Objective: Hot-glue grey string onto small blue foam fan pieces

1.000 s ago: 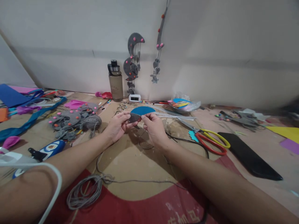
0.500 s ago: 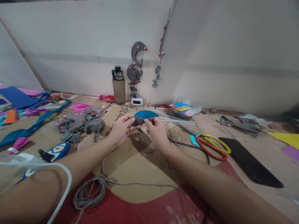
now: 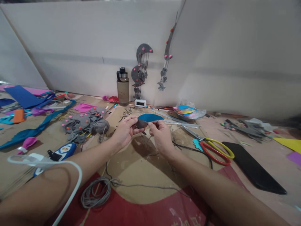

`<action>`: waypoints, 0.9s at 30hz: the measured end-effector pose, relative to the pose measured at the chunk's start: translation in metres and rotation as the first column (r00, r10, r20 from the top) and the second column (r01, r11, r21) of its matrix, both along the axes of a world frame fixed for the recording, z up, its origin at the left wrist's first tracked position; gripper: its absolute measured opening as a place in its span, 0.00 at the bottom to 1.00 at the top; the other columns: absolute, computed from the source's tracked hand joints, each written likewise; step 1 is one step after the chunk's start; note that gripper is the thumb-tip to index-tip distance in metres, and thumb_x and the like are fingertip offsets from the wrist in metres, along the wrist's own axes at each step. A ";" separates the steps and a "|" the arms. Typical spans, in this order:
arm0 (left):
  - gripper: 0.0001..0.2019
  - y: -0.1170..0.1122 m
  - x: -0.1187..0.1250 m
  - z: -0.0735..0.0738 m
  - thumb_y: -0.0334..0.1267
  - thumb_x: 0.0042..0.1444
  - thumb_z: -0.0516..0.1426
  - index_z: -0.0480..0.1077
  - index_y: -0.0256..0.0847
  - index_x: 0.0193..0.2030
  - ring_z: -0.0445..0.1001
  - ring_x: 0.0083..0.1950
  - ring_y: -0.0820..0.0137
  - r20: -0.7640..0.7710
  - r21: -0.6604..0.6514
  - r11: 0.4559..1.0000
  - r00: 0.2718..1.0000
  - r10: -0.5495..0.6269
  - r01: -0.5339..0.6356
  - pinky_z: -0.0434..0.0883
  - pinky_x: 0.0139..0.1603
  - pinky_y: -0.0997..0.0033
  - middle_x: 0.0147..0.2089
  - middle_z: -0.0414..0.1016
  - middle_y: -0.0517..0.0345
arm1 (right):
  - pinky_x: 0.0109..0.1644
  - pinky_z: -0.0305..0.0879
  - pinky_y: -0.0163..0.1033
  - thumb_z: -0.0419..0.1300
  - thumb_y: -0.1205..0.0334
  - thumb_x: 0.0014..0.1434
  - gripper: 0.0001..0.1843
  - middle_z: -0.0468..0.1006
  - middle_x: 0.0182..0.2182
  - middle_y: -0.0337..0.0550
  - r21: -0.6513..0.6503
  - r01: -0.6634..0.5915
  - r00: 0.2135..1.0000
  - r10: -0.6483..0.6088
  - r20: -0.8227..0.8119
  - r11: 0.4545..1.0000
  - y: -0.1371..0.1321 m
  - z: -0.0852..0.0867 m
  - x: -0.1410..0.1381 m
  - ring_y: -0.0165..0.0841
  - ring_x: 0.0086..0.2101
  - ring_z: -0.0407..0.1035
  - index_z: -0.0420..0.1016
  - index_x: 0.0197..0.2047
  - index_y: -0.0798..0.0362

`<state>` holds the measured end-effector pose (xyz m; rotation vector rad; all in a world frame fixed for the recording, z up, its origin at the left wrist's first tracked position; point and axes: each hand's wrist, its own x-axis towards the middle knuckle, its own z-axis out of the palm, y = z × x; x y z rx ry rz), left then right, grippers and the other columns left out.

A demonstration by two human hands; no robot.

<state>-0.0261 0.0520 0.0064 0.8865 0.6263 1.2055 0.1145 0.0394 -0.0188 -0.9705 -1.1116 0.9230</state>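
My left hand (image 3: 125,131) pinches a small dark grey felt piece (image 3: 141,123) between thumb and fingers, held up above the cardboard. Close to the felt's right edge, my right hand (image 3: 162,135) has its thumb and index finger pressed together; what they grip is too small to make out. Behind both hands lies a blue rounded piece (image 3: 150,117). Below them, a loose coil of grey cord (image 3: 96,192) rests near the front, with a strand running to the right.
Red-and-yellow-handled scissors (image 3: 215,150) and a black slab (image 3: 254,168) lie right. Left are grey felt shapes with pink pins (image 3: 76,122), a yarn ball (image 3: 101,126) and a blue glue gun (image 3: 66,151). A bottle (image 3: 123,88) and a small clock (image 3: 140,103) stand behind. A white cable (image 3: 78,174) crosses my left forearm.
My right fingers have drawn slightly away from the felt's right edge. The left hand keeps its pinch on the felt. The whole view has shifted a little, so things appear farther right.
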 end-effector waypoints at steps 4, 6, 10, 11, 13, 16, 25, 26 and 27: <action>0.06 0.000 -0.001 0.002 0.32 0.50 0.58 0.66 0.37 0.36 0.77 0.35 0.69 -0.001 -0.007 0.999 0.999 -0.047 0.047 0.76 0.34 0.70 0.34 0.76 0.55 | 0.22 0.48 0.30 0.63 0.57 0.47 0.12 0.66 0.22 0.32 -0.032 -0.112 0.974 0.104 -0.199 0.993 -0.004 0.008 -0.001 0.22 0.20 0.53 0.65 0.26 0.53; 0.06 0.000 -0.002 0.005 0.32 0.51 0.57 0.66 0.36 0.36 0.77 0.36 0.69 -0.010 0.000 0.997 0.997 -0.072 0.072 0.76 0.35 0.70 0.35 0.76 0.54 | 0.22 0.46 0.29 0.64 0.59 0.45 0.12 0.67 0.22 0.32 -0.052 -0.171 0.942 0.148 -0.300 0.984 -0.007 0.016 -0.002 0.21 0.20 0.53 0.64 0.26 0.54; 0.06 0.005 -0.008 0.011 0.32 0.52 0.57 0.67 0.35 0.38 0.78 0.36 0.67 -0.055 -0.014 0.988 0.986 -0.156 0.155 0.77 0.33 0.71 0.37 0.77 0.50 | 0.22 0.46 0.28 0.65 0.60 0.45 0.12 0.70 0.21 0.34 -0.074 -0.304 0.883 0.252 -0.395 0.950 -0.011 0.027 -0.002 0.20 0.19 0.52 0.64 0.25 0.54; 0.06 0.007 -0.009 0.013 0.32 0.52 0.57 0.68 0.35 0.38 0.78 0.36 0.67 -0.068 -0.022 0.984 0.982 -0.178 0.177 0.77 0.33 0.72 0.37 0.78 0.50 | 0.22 0.46 0.28 0.65 0.61 0.45 0.12 0.70 0.21 0.34 -0.077 -0.330 0.872 0.272 -0.406 0.941 -0.011 0.028 -0.002 0.20 0.19 0.52 0.64 0.25 0.54; 0.07 0.010 -0.012 0.015 0.32 0.53 0.56 0.68 0.34 0.39 0.78 0.36 0.68 -0.093 -0.037 0.978 0.974 -0.209 0.206 0.77 0.33 0.73 0.37 0.78 0.49 | 0.22 0.47 0.28 0.65 0.61 0.45 0.12 0.71 0.21 0.35 -0.083 -0.346 0.860 0.280 -0.426 0.935 -0.010 0.030 -0.002 0.20 0.19 0.53 0.64 0.26 0.54; 0.06 0.012 -0.011 0.017 0.31 0.53 0.57 0.69 0.34 0.39 0.78 0.36 0.69 -0.111 -0.048 0.983 0.977 -0.184 0.180 0.77 0.34 0.74 0.37 0.77 0.49 | 0.22 0.47 0.28 0.65 0.62 0.44 0.12 0.71 0.21 0.35 -0.093 -0.291 0.875 0.225 -0.429 0.952 -0.007 0.030 -0.002 0.19 0.19 0.53 0.64 0.26 0.55; 0.05 0.003 -0.003 0.019 0.30 0.50 0.59 0.69 0.35 0.35 0.77 0.36 0.70 -0.091 -0.017 1.000 0.996 -0.017 0.016 0.76 0.35 0.73 0.34 0.76 0.54 | 0.21 0.45 0.29 0.65 0.61 0.43 0.12 0.64 0.22 0.31 -0.099 -0.140 0.925 0.095 -0.368 0.985 -0.005 0.022 -0.004 0.19 0.19 0.50 0.65 0.26 0.55; 0.05 0.003 -0.003 0.019 0.31 0.49 0.59 0.69 0.36 0.34 0.77 0.35 0.71 -0.087 -0.019 1.000 0.996 -0.008 0.006 0.76 0.35 0.73 0.34 0.76 0.55 | 0.21 0.45 0.30 0.65 0.61 0.43 0.12 0.64 0.22 0.31 -0.102 -0.133 0.928 0.088 -0.361 0.986 -0.005 0.022 -0.004 0.19 0.19 0.50 0.65 0.26 0.55; 0.05 0.003 -0.003 0.019 0.31 0.49 0.59 0.69 0.36 0.34 0.77 0.34 0.71 -0.084 -0.022 1.000 0.996 -0.002 0.000 0.76 0.34 0.73 0.34 0.76 0.55 | 0.21 0.45 0.30 0.65 0.60 0.43 0.12 0.64 0.22 0.31 -0.105 -0.128 0.932 0.083 -0.353 0.986 -0.005 0.022 -0.005 0.19 0.19 0.50 0.65 0.26 0.55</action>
